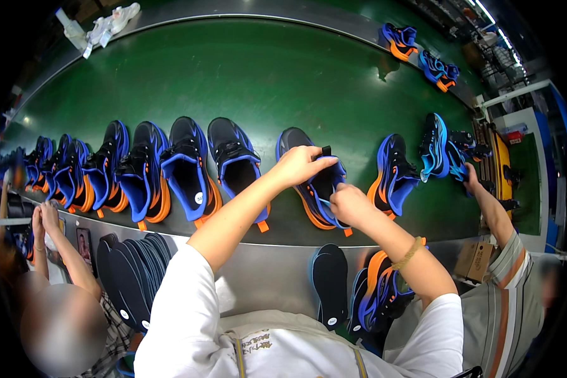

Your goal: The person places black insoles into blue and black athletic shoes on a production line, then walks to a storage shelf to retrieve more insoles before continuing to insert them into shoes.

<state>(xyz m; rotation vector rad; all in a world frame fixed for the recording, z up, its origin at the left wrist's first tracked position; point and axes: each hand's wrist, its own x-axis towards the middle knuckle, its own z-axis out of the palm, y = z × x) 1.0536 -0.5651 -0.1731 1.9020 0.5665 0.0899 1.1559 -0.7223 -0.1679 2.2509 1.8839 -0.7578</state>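
A black sneaker (301,184) with blue lining and orange sole sits on the green belt in front of me, toe pointing away. My left hand (302,165) is closed on the shoe's tongue by its black tab, drawing the collar open. Down at the heel opening, my right hand (353,205) is closed with fingers pinched together. A thin pale blue edge shows beside those fingers, like the edge of a dark insole partly inside the shoe; most of it is hidden. Below, a dark insole (329,283) leans at the belt's near edge.
Matching sneakers (186,165) form a row to the left; another sneaker (394,173) stands right. A stack of insoles (132,274) lies lower left. Co-workers flank me; one's hand (471,179) reaches shoes at right. More shoes (400,41) rest on the far ledge.
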